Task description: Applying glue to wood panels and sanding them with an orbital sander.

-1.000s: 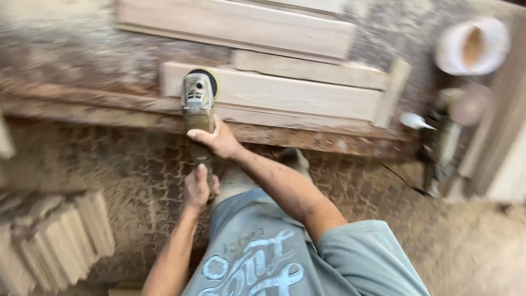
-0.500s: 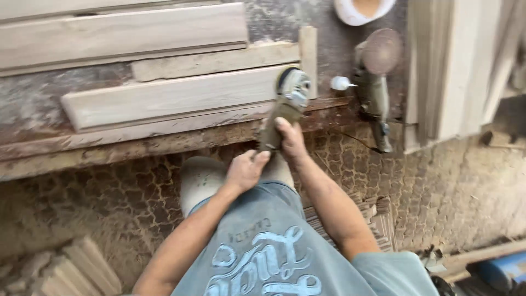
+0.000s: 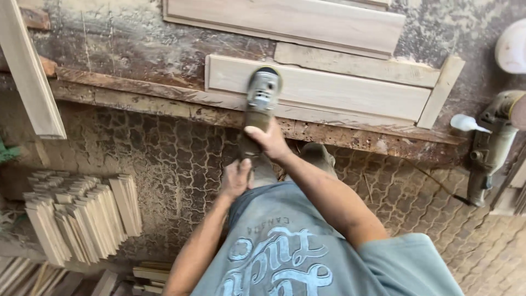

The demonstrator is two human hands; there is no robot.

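Right hand point(image 3: 269, 140) is wrapped around the body of the angle grinder point(image 3: 261, 104), fingers closed on it just behind the head. Left hand point(image 3: 235, 178) is curled shut on the grinder's rear handle end, close to the person's waist. Grinder head sits on the left end of the pale wood panel point(image 3: 329, 87), near the panel's lower-left corner and just above its front edge. Panel lies flat on the worn workbench point(image 3: 137, 49), long side parallel to the bench's front edge, which runs just below it. A narrower plank point(image 3: 356, 64) touches the panel's top edge; a short strip point(image 3: 441, 90) butts against its right end, tilted. A bigger panel point(image 3: 285, 22) lies further back. Open panel surface runs to the right of the head up to that strip; to the left, bare bench top. A second power tool point(image 3: 493, 142) rests at the bench's right end with a small white nozzle bottle point(image 3: 466, 123) beside it, well apart from the grinder. A stack of thin wood slats point(image 3: 76, 216) stands on the floor lower left; a long board point(image 3: 30, 71) leans at the left edge.
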